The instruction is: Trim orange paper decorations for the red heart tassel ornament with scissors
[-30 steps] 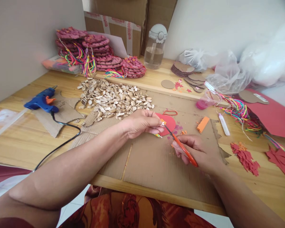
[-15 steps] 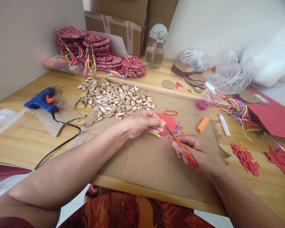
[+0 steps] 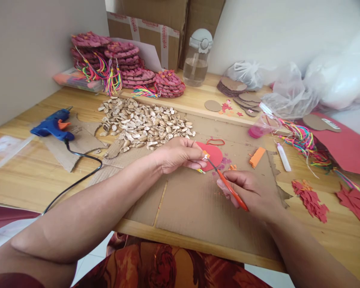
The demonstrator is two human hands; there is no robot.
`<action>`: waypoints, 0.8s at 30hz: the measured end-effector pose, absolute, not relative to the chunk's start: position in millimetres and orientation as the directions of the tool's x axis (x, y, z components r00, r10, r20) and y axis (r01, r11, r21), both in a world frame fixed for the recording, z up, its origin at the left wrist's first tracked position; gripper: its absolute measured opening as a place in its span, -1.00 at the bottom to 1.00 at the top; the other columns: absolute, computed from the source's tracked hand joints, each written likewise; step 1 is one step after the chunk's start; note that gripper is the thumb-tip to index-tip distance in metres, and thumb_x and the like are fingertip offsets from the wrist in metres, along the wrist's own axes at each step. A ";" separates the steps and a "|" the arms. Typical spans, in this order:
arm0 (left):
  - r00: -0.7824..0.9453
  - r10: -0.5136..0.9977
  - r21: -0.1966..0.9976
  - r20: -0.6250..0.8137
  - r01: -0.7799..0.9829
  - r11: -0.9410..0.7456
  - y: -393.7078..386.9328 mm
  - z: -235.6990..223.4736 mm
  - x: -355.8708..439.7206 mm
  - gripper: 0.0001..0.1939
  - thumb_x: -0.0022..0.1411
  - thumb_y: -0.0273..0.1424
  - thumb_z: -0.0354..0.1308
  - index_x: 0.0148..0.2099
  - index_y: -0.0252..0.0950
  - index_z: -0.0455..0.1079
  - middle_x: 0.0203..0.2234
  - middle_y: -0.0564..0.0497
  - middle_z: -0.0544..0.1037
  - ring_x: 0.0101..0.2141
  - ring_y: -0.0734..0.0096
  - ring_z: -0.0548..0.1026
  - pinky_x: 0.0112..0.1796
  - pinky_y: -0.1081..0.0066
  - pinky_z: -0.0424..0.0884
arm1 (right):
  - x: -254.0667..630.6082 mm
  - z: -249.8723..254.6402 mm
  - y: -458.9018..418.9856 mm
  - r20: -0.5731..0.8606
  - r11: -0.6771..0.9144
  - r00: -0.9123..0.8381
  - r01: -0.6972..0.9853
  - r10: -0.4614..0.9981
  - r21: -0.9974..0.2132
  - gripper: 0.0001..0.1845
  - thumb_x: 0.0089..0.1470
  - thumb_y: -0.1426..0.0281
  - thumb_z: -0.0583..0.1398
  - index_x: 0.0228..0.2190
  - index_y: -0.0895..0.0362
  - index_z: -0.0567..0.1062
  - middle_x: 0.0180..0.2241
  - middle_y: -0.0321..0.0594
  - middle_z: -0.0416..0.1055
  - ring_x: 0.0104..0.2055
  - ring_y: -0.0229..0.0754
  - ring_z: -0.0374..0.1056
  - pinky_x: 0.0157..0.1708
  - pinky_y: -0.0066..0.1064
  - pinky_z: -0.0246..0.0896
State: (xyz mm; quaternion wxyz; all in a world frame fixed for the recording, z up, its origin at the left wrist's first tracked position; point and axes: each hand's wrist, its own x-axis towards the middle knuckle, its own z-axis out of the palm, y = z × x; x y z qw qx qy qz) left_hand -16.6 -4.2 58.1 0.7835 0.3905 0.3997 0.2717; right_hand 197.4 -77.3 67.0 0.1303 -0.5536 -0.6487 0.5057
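Between its thumb and fingers, my left hand [image 3: 186,155] pinches a small piece of orange paper [image 3: 207,153] with a white patch. My right hand [image 3: 246,190] grips a pair of scissors [image 3: 231,187] by the red-orange handles, and the blades reach the paper's edge. Under the left fingers lies a red heart-shaped or round piece [image 3: 214,154], partly covered, with a red cord loop [image 3: 215,142] above it. Small purple and orange scraps [image 3: 225,162] are scattered beside it on the cardboard sheet [image 3: 192,212]. An orange paper strip [image 3: 257,157] rests further right.
Peanut shells [image 3: 147,124] are heaped behind my left hand. A blue glue gun [image 3: 52,126] trails its cord at the left. Pink shell-covered discs [image 3: 126,68] with tassels stand stacked behind, near a water bottle [image 3: 196,58]. Red cut pieces [image 3: 310,202] and a white tube [image 3: 283,157] lie right.
The scissors and right hand have shifted very slightly, with the handles a little further left and up. My left hand keeps its pinch on the orange paper.
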 end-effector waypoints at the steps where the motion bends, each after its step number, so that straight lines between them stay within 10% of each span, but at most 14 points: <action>1: 0.535 0.737 0.833 -0.413 -0.106 0.544 -4.1 57.9 -16.9 -0.90 0.01 -0.52 0.29 -0.43 -0.43 0.42 -0.54 -0.07 0.57 -0.49 0.51 0.54 -0.40 0.56 0.47 | 196.8 67.8 -77.3 -0.389 -0.115 -0.352 0.597 0.851 -0.794 -0.60 0.18 0.13 0.11 -0.55 0.14 0.30 -0.63 -0.40 0.19 -0.61 -0.36 0.13 -0.58 -0.46 -0.06; 24: 0.542 0.742 0.857 -0.394 -0.076 0.510 -2.3 53.8 -17.4 -0.90 0.01 -0.52 0.27 -0.48 -0.44 0.42 -0.54 -0.07 0.58 -0.50 0.51 0.55 -0.43 0.58 0.48 | 196.6 68.0 -78.8 -0.357 -0.046 -0.373 0.634 0.856 -0.772 -0.64 0.19 0.22 0.10 -0.56 0.13 0.24 -0.64 -0.42 0.14 -0.59 -0.38 0.06 -0.58 -0.48 -0.12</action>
